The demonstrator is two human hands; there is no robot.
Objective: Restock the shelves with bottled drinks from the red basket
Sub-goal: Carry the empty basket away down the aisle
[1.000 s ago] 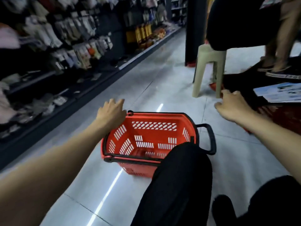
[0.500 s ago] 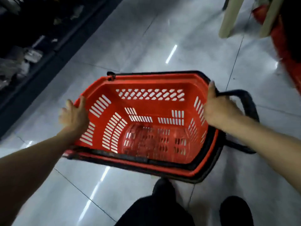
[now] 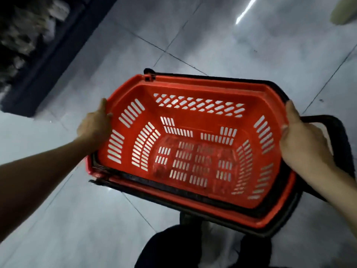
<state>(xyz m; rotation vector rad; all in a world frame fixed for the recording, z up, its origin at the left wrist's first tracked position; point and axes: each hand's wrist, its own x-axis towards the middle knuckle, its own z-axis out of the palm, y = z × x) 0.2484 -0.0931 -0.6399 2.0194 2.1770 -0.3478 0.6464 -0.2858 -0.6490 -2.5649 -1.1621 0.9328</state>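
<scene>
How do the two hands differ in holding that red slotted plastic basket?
The left hand grips the left rim of the red slotted plastic basket; the right hand grips its right rim. The right hand sits beside the black loop handle; the left hand does not. Both thumbs lie along the rim.

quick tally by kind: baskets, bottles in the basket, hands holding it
red basket: 1
bottles in it: 0
hands gripping its rim: 2 (left hand, right hand)
total: 3
</scene>
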